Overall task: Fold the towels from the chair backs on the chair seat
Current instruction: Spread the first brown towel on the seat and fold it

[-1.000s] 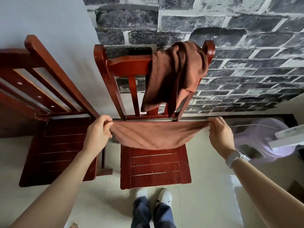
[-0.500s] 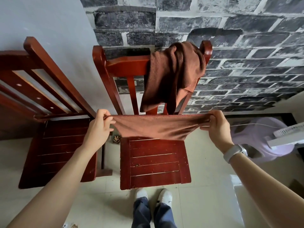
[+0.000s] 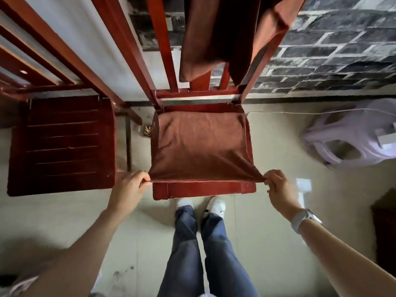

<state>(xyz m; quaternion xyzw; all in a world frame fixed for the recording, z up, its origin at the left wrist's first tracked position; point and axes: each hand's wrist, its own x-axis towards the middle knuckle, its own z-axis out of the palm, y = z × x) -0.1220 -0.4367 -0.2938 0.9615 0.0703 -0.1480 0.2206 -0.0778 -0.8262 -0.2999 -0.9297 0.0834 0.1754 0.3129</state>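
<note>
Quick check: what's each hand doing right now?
Left hand: pinches the near left corner of the towel.
Right hand: pinches its near right corner.

Your forearms bare, no sleeves. Smartwatch (image 3: 304,217), pale grey band, on your right wrist. Blue jeans (image 3: 201,254); below their hems, white shoes (image 3: 215,205).

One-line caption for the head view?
Both hands, left hand and right hand, pinch a brown towel spread across the chair seat.
</note>
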